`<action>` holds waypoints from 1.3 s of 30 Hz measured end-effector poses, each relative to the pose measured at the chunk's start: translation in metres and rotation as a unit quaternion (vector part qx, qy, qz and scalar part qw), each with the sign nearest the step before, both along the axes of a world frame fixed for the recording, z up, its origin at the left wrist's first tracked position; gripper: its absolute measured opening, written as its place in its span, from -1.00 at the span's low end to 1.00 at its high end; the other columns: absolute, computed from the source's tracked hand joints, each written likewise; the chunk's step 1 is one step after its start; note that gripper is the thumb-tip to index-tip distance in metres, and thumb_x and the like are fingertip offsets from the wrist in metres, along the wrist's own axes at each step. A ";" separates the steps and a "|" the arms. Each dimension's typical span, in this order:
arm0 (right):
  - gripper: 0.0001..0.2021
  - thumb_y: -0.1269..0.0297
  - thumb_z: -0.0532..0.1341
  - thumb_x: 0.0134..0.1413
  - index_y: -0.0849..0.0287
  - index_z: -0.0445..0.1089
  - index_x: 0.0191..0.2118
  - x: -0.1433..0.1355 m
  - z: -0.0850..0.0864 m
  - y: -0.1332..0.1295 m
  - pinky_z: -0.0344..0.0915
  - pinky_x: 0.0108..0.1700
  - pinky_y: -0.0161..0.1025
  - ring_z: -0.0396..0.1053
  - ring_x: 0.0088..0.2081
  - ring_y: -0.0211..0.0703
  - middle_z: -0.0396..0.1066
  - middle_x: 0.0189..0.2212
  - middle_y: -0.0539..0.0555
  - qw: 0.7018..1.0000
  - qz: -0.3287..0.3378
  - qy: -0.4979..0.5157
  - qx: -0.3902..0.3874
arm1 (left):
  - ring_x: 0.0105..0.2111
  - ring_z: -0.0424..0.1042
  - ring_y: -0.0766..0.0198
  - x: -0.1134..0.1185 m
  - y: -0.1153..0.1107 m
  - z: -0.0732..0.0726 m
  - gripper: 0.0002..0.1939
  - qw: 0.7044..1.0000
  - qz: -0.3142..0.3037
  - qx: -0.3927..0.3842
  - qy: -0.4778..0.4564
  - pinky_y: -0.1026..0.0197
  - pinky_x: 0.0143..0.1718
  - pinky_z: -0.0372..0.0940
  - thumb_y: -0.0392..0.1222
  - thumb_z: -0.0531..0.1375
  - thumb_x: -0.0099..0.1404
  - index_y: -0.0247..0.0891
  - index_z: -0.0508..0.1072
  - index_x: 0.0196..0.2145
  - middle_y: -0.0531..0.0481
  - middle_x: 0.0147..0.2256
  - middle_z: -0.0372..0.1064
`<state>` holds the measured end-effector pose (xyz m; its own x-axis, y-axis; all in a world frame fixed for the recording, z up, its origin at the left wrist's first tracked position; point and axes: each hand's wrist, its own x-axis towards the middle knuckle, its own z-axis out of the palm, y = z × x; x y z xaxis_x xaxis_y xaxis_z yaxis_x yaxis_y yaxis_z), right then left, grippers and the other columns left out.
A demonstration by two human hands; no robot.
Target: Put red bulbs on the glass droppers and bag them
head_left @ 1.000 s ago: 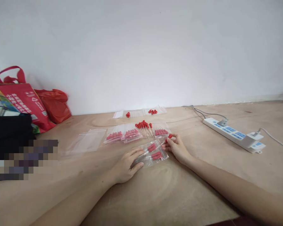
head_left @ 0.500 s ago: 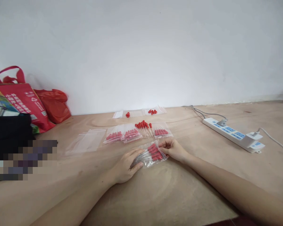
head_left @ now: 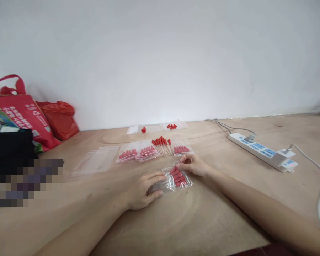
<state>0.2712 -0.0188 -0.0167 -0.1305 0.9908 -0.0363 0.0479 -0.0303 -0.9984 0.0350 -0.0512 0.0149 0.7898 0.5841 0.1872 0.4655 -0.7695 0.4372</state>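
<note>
A clear zip bag (head_left: pixel 167 184) lies on the table, holding several thin droppers with red bulbs (head_left: pixel 178 176), side by side. My left hand (head_left: pixel 145 190) rests over the bag's left end, its fingers above and thumb below, covering the thin ends of the droppers. At the bag's upper right edge, my right hand (head_left: pixel 193 165) pinches the plastic with thumb and fingertips. Just beyond, loose red-bulbed droppers (head_left: pixel 161 142) lie fanned out. Filled bags (head_left: pixel 128 153) sit left of them, and another filled bag (head_left: pixel 182 149) lies at their right.
Flat clear bags (head_left: pixel 102 160) are stacked at left. Near the wall lie bags with thin tubes and loose red bulbs (head_left: pixel 171 126). A power strip (head_left: pixel 261 149) with cables stands at right. Red bags (head_left: pixel 29 117) and black cloth (head_left: pixel 10 153) occupy the far left.
My right hand has shifted from the bag's right side to its upper edge. The bag has turned slightly, its bulb end now lower. The left hand stays on its left end.
</note>
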 end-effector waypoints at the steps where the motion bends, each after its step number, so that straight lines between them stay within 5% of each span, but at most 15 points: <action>1: -0.65 0.21 0.39 -0.54 0.23 0.27 -0.55 0.000 0.000 0.000 0.11 -0.60 -0.41 0.19 -0.66 -0.40 0.28 -0.71 -0.12 1.000 -0.002 0.014 -0.016 | 0.03 0.17 0.17 0.000 0.000 0.000 -0.61 1.000 -0.007 0.000 -0.003 0.09 0.04 0.12 -0.18 0.06 0.20 -0.18 0.23 0.01 -0.07 0.02 0.21; 5: -0.56 0.21 0.41 -0.64 0.23 0.32 -0.45 0.002 0.004 -0.005 0.06 -0.67 -0.43 0.15 -0.72 -0.41 0.27 -0.74 -0.14 0.997 0.033 0.028 -0.064 | 0.03 0.17 0.16 -0.001 0.001 -0.004 -0.59 1.000 -0.010 -0.001 -0.020 0.08 0.04 0.12 -0.18 0.07 0.19 -0.16 0.22 0.02 -0.05 0.02 0.21; 8: -0.63 0.10 0.36 -0.50 0.28 0.35 -0.54 0.004 0.008 -0.008 0.04 -0.65 -0.43 0.14 -0.70 -0.43 0.30 -0.71 -0.08 0.993 0.111 0.002 -0.047 | 0.04 0.15 0.15 -0.002 0.001 -0.005 -0.58 1.000 -0.005 -0.005 -0.018 0.06 0.04 0.11 -0.17 0.07 0.19 -0.15 0.20 0.03 -0.05 0.06 0.17; 10: -0.65 0.05 0.32 -0.42 0.26 0.30 -0.60 0.004 0.009 -0.009 0.00 -0.66 -0.44 0.08 -0.71 -0.46 0.26 -0.73 -0.10 0.994 0.107 -0.003 -0.016 | 0.06 0.13 0.16 -0.002 0.000 -0.005 -0.56 1.000 0.002 -0.005 -0.015 0.06 0.06 0.09 -0.17 0.07 0.20 -0.13 0.17 0.05 -0.04 0.08 0.13; 16: -0.64 0.03 0.30 -0.35 0.18 0.18 -0.56 0.012 0.011 0.001 0.19 -0.55 -0.36 0.20 -0.64 -0.36 0.25 -0.69 -0.11 0.993 -0.026 0.105 0.040 | 0.11 0.02 0.14 -0.002 0.001 -0.006 -0.49 0.998 0.050 0.027 -0.026 0.02 0.10 0.02 -0.20 0.03 0.23 -0.11 0.00 0.13 -0.05 0.14 -0.03; 20: -0.69 0.07 0.28 -0.29 0.15 0.18 -0.50 0.032 0.007 0.020 0.28 -0.49 -0.27 0.30 -0.56 -0.26 0.32 -0.59 -0.05 0.968 -0.168 0.178 0.061 | 0.10 0.04 0.11 -0.003 0.006 -0.009 -0.54 0.991 0.095 0.073 -0.055 0.01 0.09 0.03 -0.19 0.03 0.23 -0.15 0.07 0.09 -0.08 0.11 0.03; 24: -0.75 0.11 0.21 -0.19 0.12 0.15 -0.51 0.047 -0.005 0.039 0.32 -0.45 -0.24 0.34 -0.45 -0.20 0.34 -0.51 0.01 0.944 -0.259 0.177 0.101 | 0.05 0.10 0.11 -0.004 0.011 -0.011 -0.62 0.978 0.155 0.117 -0.075 0.00 0.06 0.06 -0.19 0.03 0.22 -0.19 0.16 0.01 -0.09 0.01 0.15; 28: -0.84 0.20 0.14 -0.15 0.11 0.13 -0.50 0.049 -0.016 0.046 0.33 -0.44 -0.23 0.34 -0.42 -0.19 0.30 -0.50 0.03 0.949 -0.285 0.118 0.062 | 0.01 0.14 0.11 -0.008 0.018 -0.008 -0.67 0.960 0.212 0.166 -0.079 0.02 0.04 0.08 -0.15 0.04 0.20 -0.20 0.21 -0.06 -0.08 -0.06 0.21; 31: -0.80 0.24 0.18 -0.24 0.12 0.15 -0.42 0.050 -0.016 0.041 0.32 -0.36 -0.16 0.32 -0.35 -0.13 0.28 -0.43 0.07 0.935 -0.350 0.016 0.059 | 0.01 0.14 0.08 -0.023 0.030 0.000 -0.66 0.935 0.280 0.211 -0.059 0.01 0.06 0.02 -0.11 0.03 0.19 -0.25 0.24 -0.08 -0.13 -0.06 0.22; 35: -0.64 0.24 0.20 -0.29 0.19 0.20 -0.26 0.049 -0.008 0.028 0.20 -0.17 -0.06 0.21 -0.19 -0.01 0.21 -0.25 0.17 0.862 -0.435 -0.207 0.159 | 0.03 0.09 -0.08 -0.062 0.054 0.010 -0.56 0.857 0.461 0.227 0.035 -0.03 0.05 -0.02 -0.07 0.00 0.18 -0.40 0.25 -0.05 -0.29 -0.02 0.16; 39: -0.86 0.32 0.08 -0.14 0.18 0.30 -0.38 0.028 0.003 0.026 0.16 -0.15 -0.17 0.22 -0.21 -0.08 0.27 -0.33 0.14 0.853 -0.290 -0.347 0.260 | 0.07 0.01 -0.25 -0.104 0.074 0.007 -0.39 0.772 0.592 0.151 0.177 -0.13 -0.04 0.03 -0.02 -0.08 0.21 -0.56 0.09 0.08 -0.48 0.05 0.05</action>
